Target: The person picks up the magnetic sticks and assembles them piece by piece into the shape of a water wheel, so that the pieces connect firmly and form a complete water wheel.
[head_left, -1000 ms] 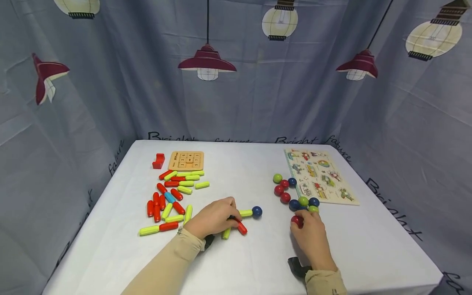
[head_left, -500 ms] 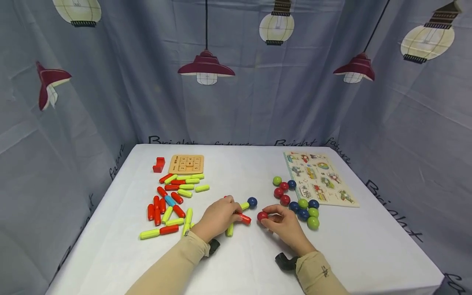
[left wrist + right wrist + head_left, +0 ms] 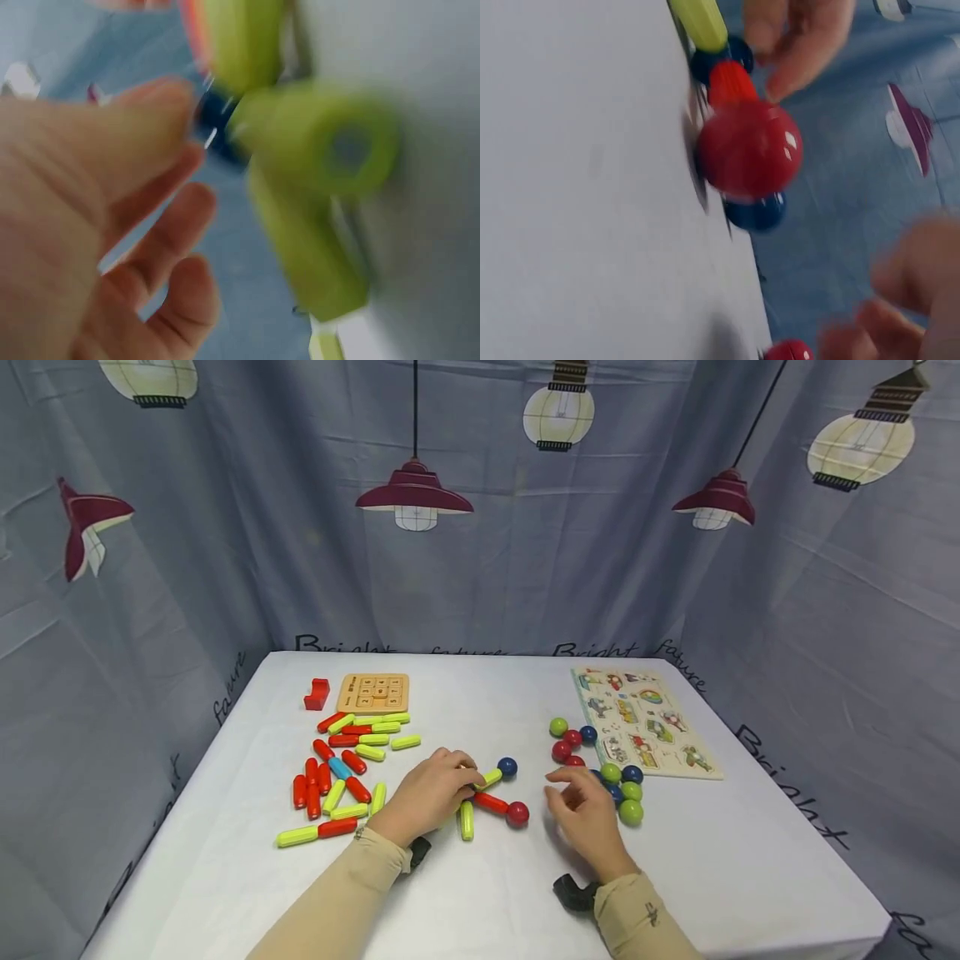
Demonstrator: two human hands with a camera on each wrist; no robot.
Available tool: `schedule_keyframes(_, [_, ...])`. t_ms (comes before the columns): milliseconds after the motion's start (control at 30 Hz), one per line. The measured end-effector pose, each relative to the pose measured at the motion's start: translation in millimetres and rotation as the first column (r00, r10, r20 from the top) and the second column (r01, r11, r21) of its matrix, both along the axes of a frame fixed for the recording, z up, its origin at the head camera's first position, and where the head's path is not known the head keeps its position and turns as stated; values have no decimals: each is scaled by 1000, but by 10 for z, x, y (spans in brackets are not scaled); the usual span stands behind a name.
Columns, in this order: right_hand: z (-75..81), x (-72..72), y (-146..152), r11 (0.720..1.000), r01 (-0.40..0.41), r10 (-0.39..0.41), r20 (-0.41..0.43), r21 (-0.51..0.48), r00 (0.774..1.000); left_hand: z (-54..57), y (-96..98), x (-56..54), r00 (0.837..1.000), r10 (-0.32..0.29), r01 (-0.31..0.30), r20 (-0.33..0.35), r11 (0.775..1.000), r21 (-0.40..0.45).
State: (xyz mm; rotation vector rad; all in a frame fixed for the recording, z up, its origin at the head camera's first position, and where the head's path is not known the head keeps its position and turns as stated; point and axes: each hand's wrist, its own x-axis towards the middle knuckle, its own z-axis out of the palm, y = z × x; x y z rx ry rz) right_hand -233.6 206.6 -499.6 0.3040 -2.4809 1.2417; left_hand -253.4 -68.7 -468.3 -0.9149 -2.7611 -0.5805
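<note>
My left hand (image 3: 431,793) pinches a navy ball (image 3: 215,120) at the hub of a figure made of sticks and balls. From that hub, yellow-green sticks (image 3: 467,821) and a red stick (image 3: 491,803) spread out along the table. A red ball (image 3: 517,814) caps the red stick's outer end, and a second navy ball (image 3: 507,767) caps a yellow-green one. The left fingers cover part of the figure in the head view. To the right of the red ball, my right hand (image 3: 588,822) is held apart from it, fingers loosely bent and holding nothing.
Several red and yellow-green sticks (image 3: 348,811) lie at the left, some joined, with one blue stick (image 3: 340,767). Behind them are a wooden number board (image 3: 372,693) and a red block (image 3: 317,694). Loose balls (image 3: 632,812) and a picture board (image 3: 648,722) lie at the right.
My right hand carried a red ball from the right-hand group to the red stick's end, let it go there and drew back a little. The left hand has stayed at the hub.
</note>
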Motion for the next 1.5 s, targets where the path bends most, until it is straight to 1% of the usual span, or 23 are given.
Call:
schedule_keyframes(33, [12, -6, 23, 994, 101, -96, -78, 51, 992, 9, -28, -1, 1000, -10, 10, -6, 1000, -9])
schedule_keyframes(67, [23, -16, 45, 977, 192, -179, -138, 94, 974, 18, -50, -1, 1000, -21, 21, -6, 1000, -14])
schedule_keyframes(100, [36, -25, 65, 954, 267, -245, -160, 136, 956, 25, -68, -1, 999, -32, 32, -2, 999, -14])
schedule_keyframes(133, [44, -39, 83, 931, 318, -291, -161, 181, 943, 32, -80, 1, 999, -37, 37, 9, 999, -10])
schedule_keyframes(167, [55, -50, 97, 911, 345, -321, -137, 228, 937, 39, -87, 3, 999, -41, 41, 17, 999, -6])
schedule_keyframes(200, [62, -64, 107, 896, 353, -334, -112, 269, 936, 45, -88, 4, 999, -38, 38, 26, 999, -4])
schedule_keyframes(233, [68, -75, 112, 888, 348, -339, -83, 299, 937, 49, -86, 5, 999, -32, 32, 30, 999, -3])
schedule_keyframes(300, [71, -90, 113, 879, 332, -339, -39, 343, 940, 60, -75, 14, 999, -9, 9, 32, 1000, -2])
schedule_keyframes(433, [64, -77, 102, 874, 335, -355, -9, 352, 935, 59, -38, 34, 999, 31, -32, 37, 999, 11])
schedule_keyframes(567, [61, -56, 105, 865, 349, -385, 30, 361, 922, 38, -15, 53, 998, 53, -54, 43, 998, 16])
schedule_keyframes(667, [68, -47, 95, 867, 341, -388, 63, 364, 920, 43, -10, 79, 997, 66, -67, 49, 998, 3])
schedule_keyframes(733, [68, -37, 82, 876, 322, -371, 75, 358, 926, 54, -4, 103, 997, 75, -75, 36, 997, -16])
schedule_keyframes(800, [59, -28, 72, 892, 297, -343, 81, 342, 936, 65, 10, 126, 997, 76, -76, 1, 996, -46])
schedule_keyframes(867, [44, -20, 64, 912, 278, -317, 88, 302, 944, 65, 42, 137, 997, 71, -74, -42, 994, -76])
schedule_keyframes(900, [35, -16, 59, 923, 273, -308, 94, 272, 947, 61, 65, 137, 996, 57, -63, -61, 994, -89])
schedule_keyframes(1000, [10, -9, 46, 966, 224, -241, 139, 129, 960, 37, 149, 125, 994, -2, -12, -106, 992, -128])
schedule_keyframes(1067, [4, 5, 29, 988, 153, -152, 198, 9, 968, 19, 199, 118, 993, -28, 11, -111, 989, -150])
schedule_keyframes(1100, [3, 12, 20, 993, 112, -100, 229, -42, 968, 12, 218, 115, 994, -34, 17, -106, 987, -158])
schedule_keyframes(1133, [4, 21, 13, 994, 69, -44, 255, -90, 966, 7, 234, 112, 994, -32, 15, -101, 986, -165])
schedule_keyframes(1233, [-2, 35, -3, 982, -34, 92, 313, -185, 945, 5, 264, 100, 997, -7, -6, -74, 985, -171])
schedule_keyframes(1300, [-9, 40, -8, 975, -77, 144, 331, -207, 933, 0, 272, 88, 999, 3, -12, -52, 985, -171])
schedule_keyframes(1400, [-21, 47, -18, 963, -143, 220, 357, -229, 908, -16, 269, 72, 1000, 22, -24, -12, 987, -157])
schedule_keyframes(1500, [-28, 59, -36, 948, -213, 289, 361, -237, 887, -39, 257, 61, 999, 47, -44, 20, 989, -138])
